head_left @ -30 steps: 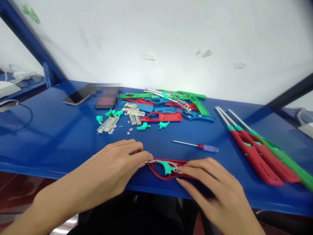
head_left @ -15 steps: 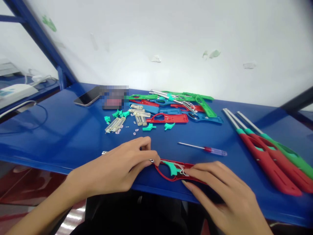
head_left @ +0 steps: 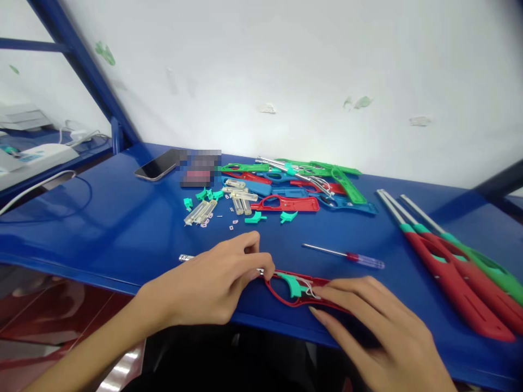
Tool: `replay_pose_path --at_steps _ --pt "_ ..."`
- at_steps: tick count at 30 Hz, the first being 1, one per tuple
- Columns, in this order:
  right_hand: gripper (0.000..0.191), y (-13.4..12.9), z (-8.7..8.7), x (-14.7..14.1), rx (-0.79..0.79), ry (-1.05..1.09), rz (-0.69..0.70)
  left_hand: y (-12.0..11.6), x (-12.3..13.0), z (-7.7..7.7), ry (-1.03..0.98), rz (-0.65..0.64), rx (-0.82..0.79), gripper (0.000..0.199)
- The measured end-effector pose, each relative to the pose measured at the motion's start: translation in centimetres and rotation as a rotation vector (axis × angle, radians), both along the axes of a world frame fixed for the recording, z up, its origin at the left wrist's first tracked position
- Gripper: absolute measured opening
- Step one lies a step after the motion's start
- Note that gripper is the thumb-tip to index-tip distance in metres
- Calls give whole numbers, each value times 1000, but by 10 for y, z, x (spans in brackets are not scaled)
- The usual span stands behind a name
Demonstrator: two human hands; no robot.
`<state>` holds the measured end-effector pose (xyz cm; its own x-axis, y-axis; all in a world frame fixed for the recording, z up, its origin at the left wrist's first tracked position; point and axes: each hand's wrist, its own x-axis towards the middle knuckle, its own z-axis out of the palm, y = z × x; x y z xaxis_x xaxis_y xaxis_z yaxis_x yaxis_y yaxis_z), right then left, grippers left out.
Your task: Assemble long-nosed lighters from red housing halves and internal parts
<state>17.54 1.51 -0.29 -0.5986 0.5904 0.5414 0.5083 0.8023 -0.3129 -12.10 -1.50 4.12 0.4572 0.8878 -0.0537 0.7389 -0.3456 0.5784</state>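
Near the table's front edge lies an opened red lighter handle half, a long-necked kind, with its inside facing up. A green trigger and loops of white wire sit in it. My left hand pinches the metal tube at the handle's left end; the tube's tip pokes out behind the hand, and its middle is hidden. My right hand grips the handle's right part, fingertips at the wires and thumb along the near edge, covering the far end.
A screwdriver lies beyond my hands. Several lighter shells, clear fuel tanks and green triggers are heaped behind. Whole red lighters and a green one rest at right, a phone at back left.
The view has turned slightly, so everything sits a little further right and lower. Both hands keep their hold on the lighter, with hardly any finger movement.
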Motion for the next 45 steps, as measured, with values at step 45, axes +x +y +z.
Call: replay_pose_path --at_steps 45 --pt "29 5 -12 -1 138 -38 -222 23 -86 5 390 388 583 35"
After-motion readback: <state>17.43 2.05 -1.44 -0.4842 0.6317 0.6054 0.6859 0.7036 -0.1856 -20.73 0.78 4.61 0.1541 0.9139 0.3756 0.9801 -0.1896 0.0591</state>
